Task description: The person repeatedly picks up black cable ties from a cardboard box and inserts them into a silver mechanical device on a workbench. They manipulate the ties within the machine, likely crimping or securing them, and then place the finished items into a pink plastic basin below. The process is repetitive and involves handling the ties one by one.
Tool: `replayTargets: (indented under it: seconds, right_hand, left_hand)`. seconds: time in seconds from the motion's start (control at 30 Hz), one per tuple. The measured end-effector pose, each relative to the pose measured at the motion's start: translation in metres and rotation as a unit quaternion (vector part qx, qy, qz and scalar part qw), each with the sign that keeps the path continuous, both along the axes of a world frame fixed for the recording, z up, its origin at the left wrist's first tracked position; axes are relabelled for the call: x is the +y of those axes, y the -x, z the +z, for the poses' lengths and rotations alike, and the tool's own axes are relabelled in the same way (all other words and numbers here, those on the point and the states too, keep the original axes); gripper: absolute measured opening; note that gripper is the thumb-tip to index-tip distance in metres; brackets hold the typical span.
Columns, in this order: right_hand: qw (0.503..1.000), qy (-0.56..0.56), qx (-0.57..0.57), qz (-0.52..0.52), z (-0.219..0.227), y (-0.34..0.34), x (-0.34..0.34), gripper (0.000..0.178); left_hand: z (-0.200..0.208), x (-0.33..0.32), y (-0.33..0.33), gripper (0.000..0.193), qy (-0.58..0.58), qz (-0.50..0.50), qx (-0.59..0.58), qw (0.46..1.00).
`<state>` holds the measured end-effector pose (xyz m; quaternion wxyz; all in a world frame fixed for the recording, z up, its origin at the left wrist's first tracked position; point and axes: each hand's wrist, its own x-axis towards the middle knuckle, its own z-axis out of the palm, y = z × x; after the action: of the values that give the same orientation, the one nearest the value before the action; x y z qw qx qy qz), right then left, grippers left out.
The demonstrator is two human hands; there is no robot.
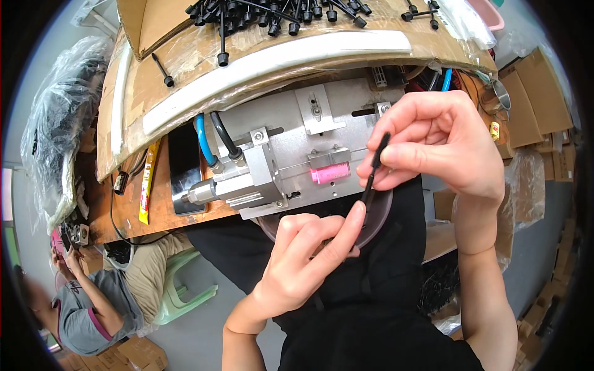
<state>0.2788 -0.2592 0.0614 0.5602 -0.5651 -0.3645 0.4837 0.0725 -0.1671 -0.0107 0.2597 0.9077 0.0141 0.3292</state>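
A thin black mascara wand [370,183] slants between my two hands, in front of the machine. Its dark bristled end [382,148] is pinched between the thumb and forefinger of my right hand [436,145]. My left hand [309,260] is closed lower down, its forefinger against the wand's lower part; that hand hides the lower end. Just behind the wand, a pink block [330,173] sits on the metal fixture plate [291,139]. Below the hands, a round translucent bowl [378,219] shows in part above my lap.
Many black capped wands [266,15] lie heaped on the cardboard-covered shelf [139,93]. An air cylinder [238,185] with blue and black hoses lies at the plate's left. A phone [187,167] and yellow packet [148,182] rest on the bench. At left sits another person [99,309].
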Motion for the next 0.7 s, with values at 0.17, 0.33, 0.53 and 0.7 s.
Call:
replayTargets:
  seconds: [0.17,0.33,0.53,0.7]
  right_hand:
    - [0.998,0.038,0.018,0.039,-0.009,0.002,0.004,0.015]
    - [0.984,-0.031,-0.106,-0.139,-0.031,0.016,-0.004,0.018]
    - [0.957,-0.071,-0.181,-0.217,-0.031,0.021,-0.022,0.023]
    - [0.946,-0.086,-0.181,-0.253,-0.033,0.022,-0.034,0.024]
  left_hand:
    - [-0.005,-0.009,0.008,0.06,0.084,-0.034,0.017,0.996]
    - [-0.028,-0.024,-0.006,0.06,-0.032,0.105,0.089,0.99]
    - [-0.051,-0.026,-0.022,0.067,-0.11,0.173,0.15,0.967]
    - [-0.048,-0.024,-0.025,0.068,-0.104,0.166,0.158,0.968]
